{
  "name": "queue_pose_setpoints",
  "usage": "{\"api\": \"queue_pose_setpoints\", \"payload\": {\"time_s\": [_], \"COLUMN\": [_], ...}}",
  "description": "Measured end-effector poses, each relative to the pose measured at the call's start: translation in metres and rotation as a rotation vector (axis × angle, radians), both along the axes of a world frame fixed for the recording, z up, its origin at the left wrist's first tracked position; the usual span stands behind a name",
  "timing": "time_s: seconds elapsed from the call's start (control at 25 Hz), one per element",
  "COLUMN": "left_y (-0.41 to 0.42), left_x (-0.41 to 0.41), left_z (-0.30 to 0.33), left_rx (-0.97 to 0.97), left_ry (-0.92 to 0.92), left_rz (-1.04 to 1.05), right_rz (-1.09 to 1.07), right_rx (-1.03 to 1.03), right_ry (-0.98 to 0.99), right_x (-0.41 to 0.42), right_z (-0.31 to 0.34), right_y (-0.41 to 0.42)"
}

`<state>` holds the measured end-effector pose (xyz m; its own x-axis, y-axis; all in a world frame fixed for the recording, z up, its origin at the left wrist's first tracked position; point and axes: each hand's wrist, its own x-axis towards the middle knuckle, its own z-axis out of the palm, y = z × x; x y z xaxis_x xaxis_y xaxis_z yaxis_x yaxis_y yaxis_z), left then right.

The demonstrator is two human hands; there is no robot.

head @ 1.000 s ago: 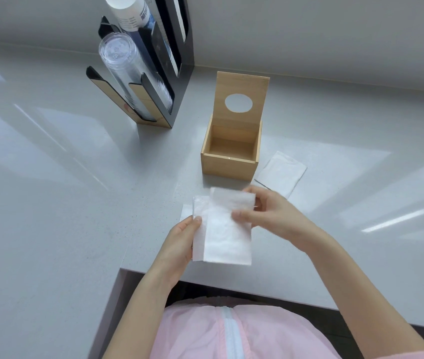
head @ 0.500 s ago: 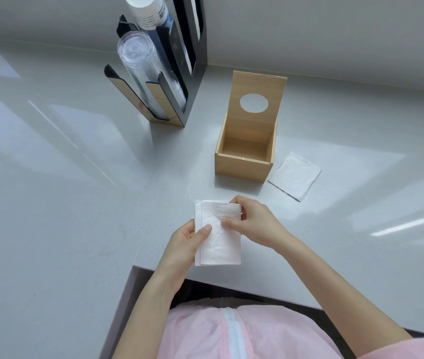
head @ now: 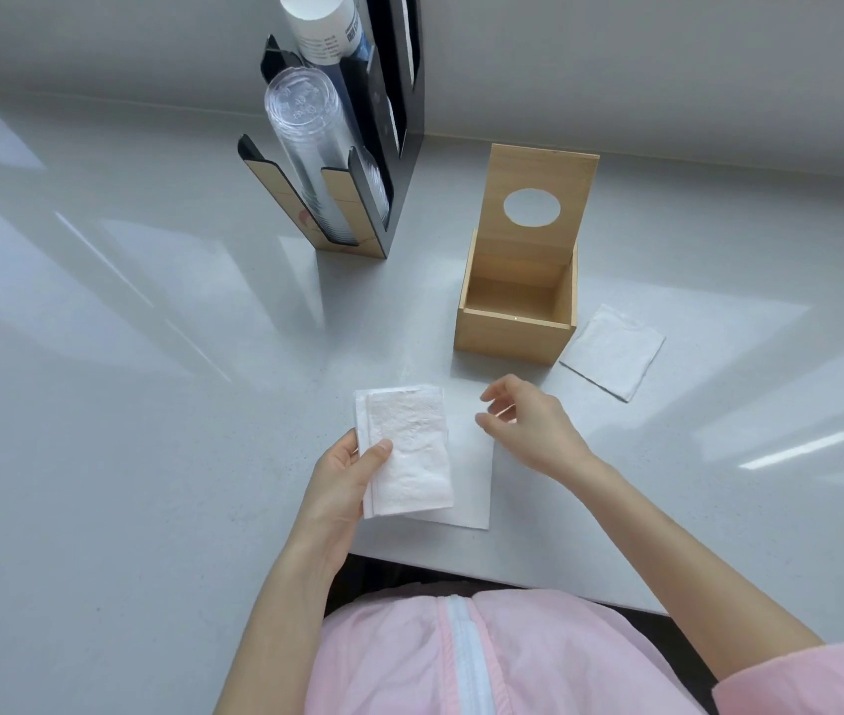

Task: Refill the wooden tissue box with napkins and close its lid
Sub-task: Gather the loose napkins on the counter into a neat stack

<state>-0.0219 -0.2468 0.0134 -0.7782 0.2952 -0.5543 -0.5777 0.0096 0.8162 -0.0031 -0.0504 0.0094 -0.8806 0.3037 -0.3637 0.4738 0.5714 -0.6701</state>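
The wooden tissue box (head: pixel 513 337) stands on the grey counter with nothing inside. Its lid (head: pixel 538 198), with an oval hole, is swung upright at the back. My left hand (head: pixel 342 472) grips a folded stack of white napkins (head: pixel 407 451) from the left edge, thumb on top, just above the counter in front of the box. My right hand (head: pixel 528 423) hovers to the right of the stack, fingers apart and holding nothing. Under the stack lies a flat white napkin (head: pixel 471 487). Another folded napkin (head: pixel 613 350) lies on the counter right of the box.
A black and wood cup dispenser (head: pixel 342 147) with clear plastic cups and white paper cups stands behind and left of the box. A grey wall runs along the back. The counter's front edge (head: pixel 513 577) is close to my body, and I wear a pink garment.
My right hand has let go of the napkin stack and moved to the right, fingers spread. The left hand still holds the stack.
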Motion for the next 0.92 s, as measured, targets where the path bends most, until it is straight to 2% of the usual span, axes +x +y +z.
{"api": "queue_pose_setpoints", "payload": {"time_s": [0.16,0.44,0.6,0.72,0.92], "left_y": [-0.01,-0.015,-0.013,-0.011,-0.009], "left_x": [-0.016,-0.037,-0.046,-0.046,-0.047], "left_z": [-0.005,-0.009,-0.011,-0.014,-0.015], "left_rx": [-0.001,0.02,0.039,0.039,0.037], "left_ry": [0.009,0.026,0.032,0.027,0.025], "left_rz": [-0.012,-0.055,-0.069,-0.087,-0.078], "right_rz": [0.089,0.085,0.091,-0.02,-0.03], "right_rx": [0.163,0.182,0.178,0.0,-0.21], "right_ry": [-0.122,-0.166,-0.106,-0.038,0.094], "right_x": [0.0,-0.006,-0.003,0.002,-0.002], "right_z": [-0.024,-0.026,-0.028,-0.021,0.014], "right_y": [-0.013,-0.014,-0.015,-0.011,-0.002]}}
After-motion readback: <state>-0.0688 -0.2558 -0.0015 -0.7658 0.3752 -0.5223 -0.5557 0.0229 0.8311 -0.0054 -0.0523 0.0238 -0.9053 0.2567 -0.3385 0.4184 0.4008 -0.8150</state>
